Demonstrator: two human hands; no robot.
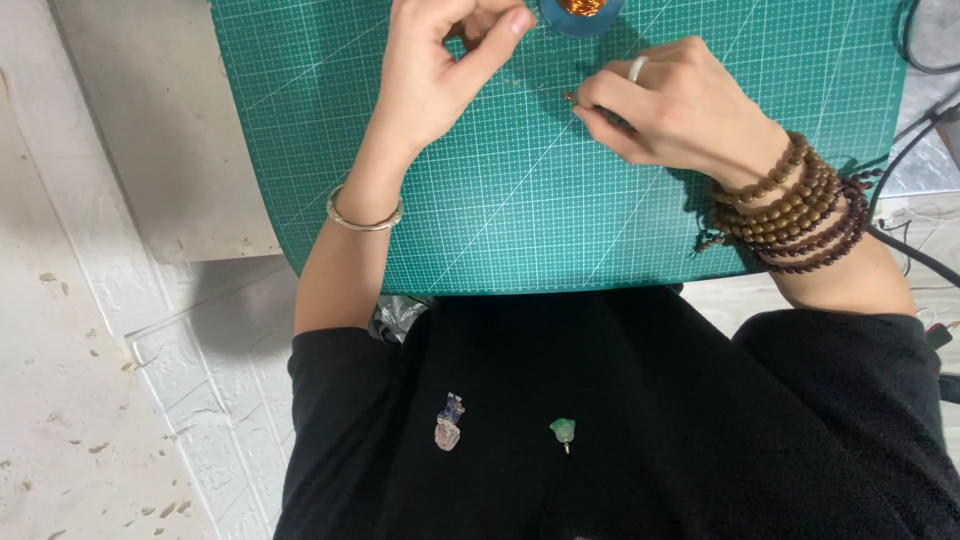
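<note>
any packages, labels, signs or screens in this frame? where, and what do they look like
No labels, signs or screens in view.
Closest to a package: small round blue container, top edge of the green cutting mat, coppery coil inside, cut off by the frame.
Crinkled clear plastic, below the mat's near edge by the left forearm; too hidden to tell if it is a wrapper.

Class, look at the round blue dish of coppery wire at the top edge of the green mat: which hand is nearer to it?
Left. The left hand has its fingers right beside the round blue dish; the right hand sits lower on the green cutting mat, below and right of it.
</note>
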